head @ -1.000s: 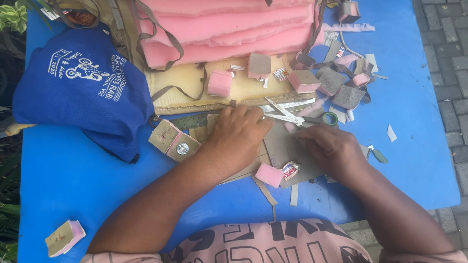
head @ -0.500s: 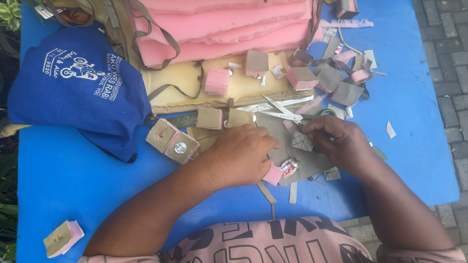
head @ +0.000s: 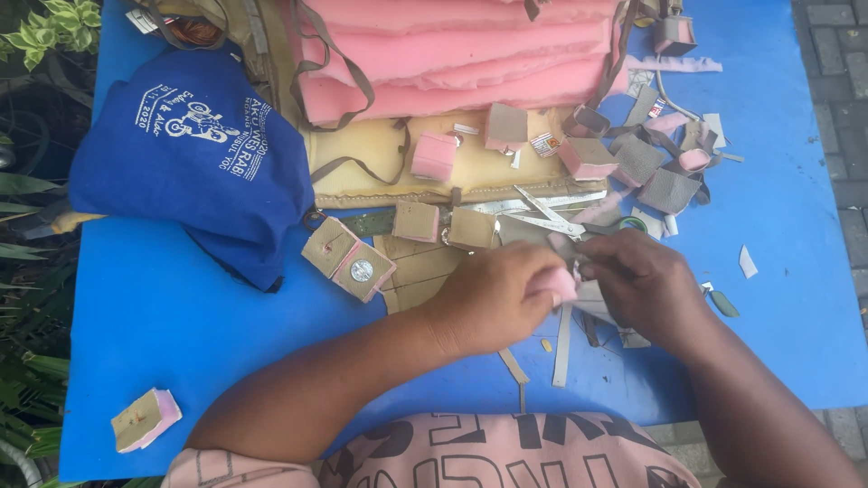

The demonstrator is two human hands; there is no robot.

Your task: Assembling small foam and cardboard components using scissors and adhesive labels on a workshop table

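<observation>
My left hand (head: 497, 294) is closed around a small pink foam block (head: 556, 282) just above the blue table (head: 181, 316). My right hand (head: 642, 282) meets it from the right, fingers pinching a grey fabric piece (head: 597, 298) at the block. Both hands hover over tan cardboard sheets (head: 416, 267) and thin cut strips (head: 562, 343). A pair of scissors (head: 542, 217) lies open just beyond the hands. What sits between the fingertips is mostly hidden.
Stacked pink foam sheets (head: 452, 54) with straps fill the back. A blue drawstring bag (head: 190, 154) lies at left. Small covered blocks (head: 348, 258) and grey scraps (head: 651, 172) are scattered around. One block (head: 145, 420) sits near the front left corner. Paving shows at right.
Both hands have come together and lifted the pink block off the cardboard, with the left hand moving right. The fabric piece that lay flat is now held up at the block.
</observation>
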